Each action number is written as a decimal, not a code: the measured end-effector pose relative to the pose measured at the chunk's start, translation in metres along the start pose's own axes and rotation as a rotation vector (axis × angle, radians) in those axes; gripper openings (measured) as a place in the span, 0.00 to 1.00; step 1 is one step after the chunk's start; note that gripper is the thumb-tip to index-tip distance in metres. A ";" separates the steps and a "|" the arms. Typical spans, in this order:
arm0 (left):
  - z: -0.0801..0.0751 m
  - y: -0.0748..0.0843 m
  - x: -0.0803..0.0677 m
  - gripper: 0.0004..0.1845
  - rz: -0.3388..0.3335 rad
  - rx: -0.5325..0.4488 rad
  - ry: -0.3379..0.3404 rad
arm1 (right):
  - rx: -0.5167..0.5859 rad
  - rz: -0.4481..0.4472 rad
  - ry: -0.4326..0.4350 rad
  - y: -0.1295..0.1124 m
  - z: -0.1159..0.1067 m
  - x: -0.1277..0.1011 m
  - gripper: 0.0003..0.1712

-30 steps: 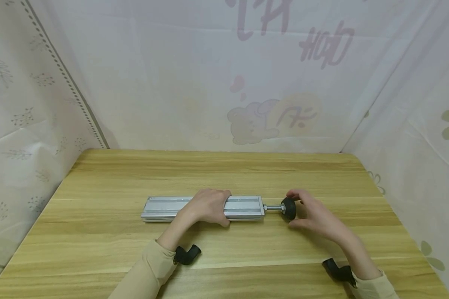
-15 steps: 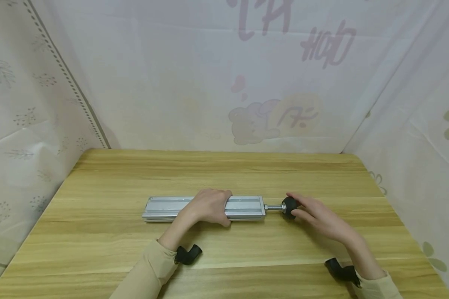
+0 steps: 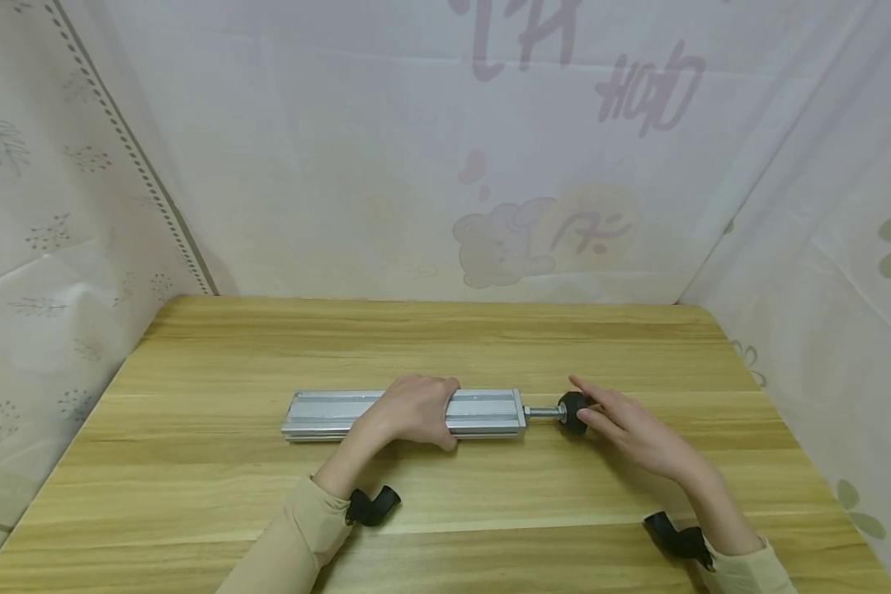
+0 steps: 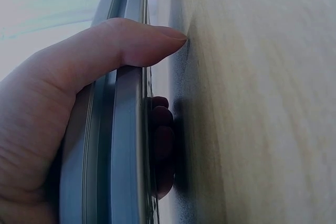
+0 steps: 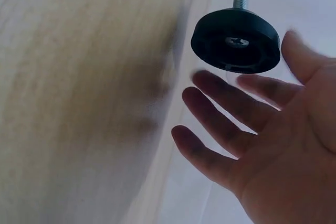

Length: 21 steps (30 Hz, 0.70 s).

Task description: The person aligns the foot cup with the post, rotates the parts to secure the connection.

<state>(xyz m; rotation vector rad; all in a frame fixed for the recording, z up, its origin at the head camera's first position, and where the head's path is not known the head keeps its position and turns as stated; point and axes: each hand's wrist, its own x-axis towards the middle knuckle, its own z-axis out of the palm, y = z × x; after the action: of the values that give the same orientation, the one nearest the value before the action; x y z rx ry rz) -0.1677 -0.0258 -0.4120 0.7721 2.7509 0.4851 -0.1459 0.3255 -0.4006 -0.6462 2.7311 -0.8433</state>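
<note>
A silver aluminium profile point(image 3: 484, 406) lies lengthwise across the wooden table. My left hand point(image 3: 410, 410) grips it around the middle, the thumb on its near side; in the left wrist view, curled fingertips point(image 4: 164, 140) show beyond its lower edge. From the profile's right end sticks a threaded rod point(image 3: 544, 412) with nuts, bearing a round black levelling foot point(image 3: 571, 412). My right hand point(image 3: 638, 427) is at this foot with relaxed, spread fingers. In the right wrist view, the thumb point(image 5: 299, 56) is right beside the foot's rim, while the other fingers extend below its underside.
The wooden tabletop point(image 3: 445, 338) has a rounded back edge. White printed cloth point(image 3: 341, 181) hangs behind it and along both sides. Black angled pieces point(image 3: 374, 506) are attached at both wrists, near the beige sleeves.
My right hand has loosened from around the levelling foot, its thumb shifting up from the near side. The foot's tilt has changed slightly. The left hand and profile stay put.
</note>
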 end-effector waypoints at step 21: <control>0.000 0.000 0.000 0.22 0.002 -0.003 0.001 | -0.018 -0.089 0.061 0.002 0.007 0.005 0.36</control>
<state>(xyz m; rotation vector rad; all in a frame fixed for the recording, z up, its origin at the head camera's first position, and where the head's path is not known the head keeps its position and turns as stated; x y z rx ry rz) -0.1677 -0.0257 -0.4119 0.7737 2.7496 0.4900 -0.1485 0.3211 -0.4078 -0.7634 2.7859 -0.8727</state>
